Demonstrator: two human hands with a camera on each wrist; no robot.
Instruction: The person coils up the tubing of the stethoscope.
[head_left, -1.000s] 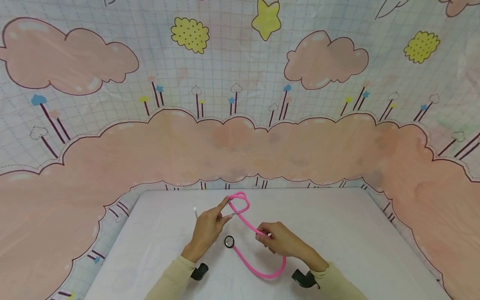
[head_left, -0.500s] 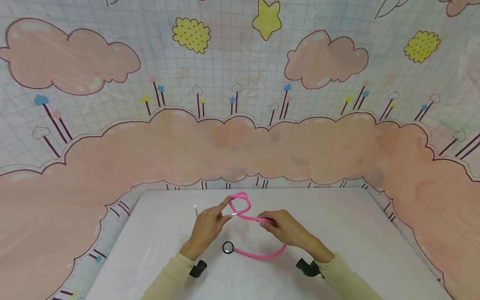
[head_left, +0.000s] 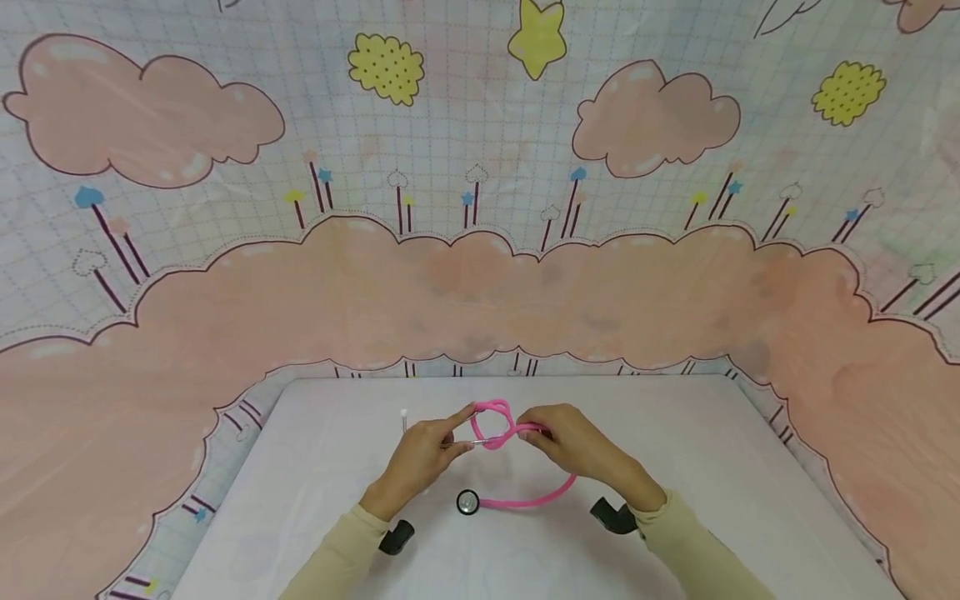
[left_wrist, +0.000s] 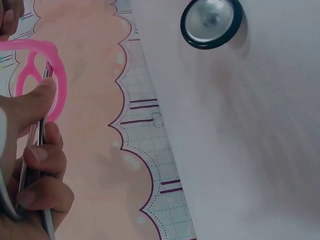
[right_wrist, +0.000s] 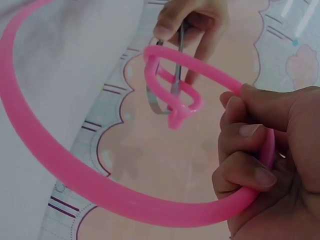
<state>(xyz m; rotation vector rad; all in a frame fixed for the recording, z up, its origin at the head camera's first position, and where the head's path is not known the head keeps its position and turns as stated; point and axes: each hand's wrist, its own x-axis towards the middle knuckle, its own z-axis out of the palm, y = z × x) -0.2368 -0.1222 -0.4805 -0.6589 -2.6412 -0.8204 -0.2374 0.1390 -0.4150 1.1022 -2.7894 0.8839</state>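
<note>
A stethoscope with pink tubing point(head_left: 525, 503) is held between both hands above the white table. My left hand point(head_left: 420, 458) grips its metal ear tubes point(left_wrist: 41, 135), fingers curled round them in the left wrist view. Near those tubes the pink tubing makes a loop point(right_wrist: 167, 90), wound round the metal. My right hand point(head_left: 573, 437) holds the tubing just right of the loop, thumb and fingers closed on it point(right_wrist: 250, 145). From there the tubing curves down to the round chest piece point(head_left: 468, 502), black-rimmed with a silvery face. A white eartip point(head_left: 404, 412) shows beyond my left hand.
The white tabletop point(head_left: 300, 467) lies beneath, its far edge meeting a patterned cloth point(head_left: 480, 300) with clouds and stars. Black devices sit by the left wrist point(head_left: 396, 537) and right wrist point(head_left: 613, 516).
My right hand has risen away from me, bringing its stretch of tubing up beside the loop. My left hand has shifted slightly right with the ear tubes. The hanging curve of tubing is shallower.
</note>
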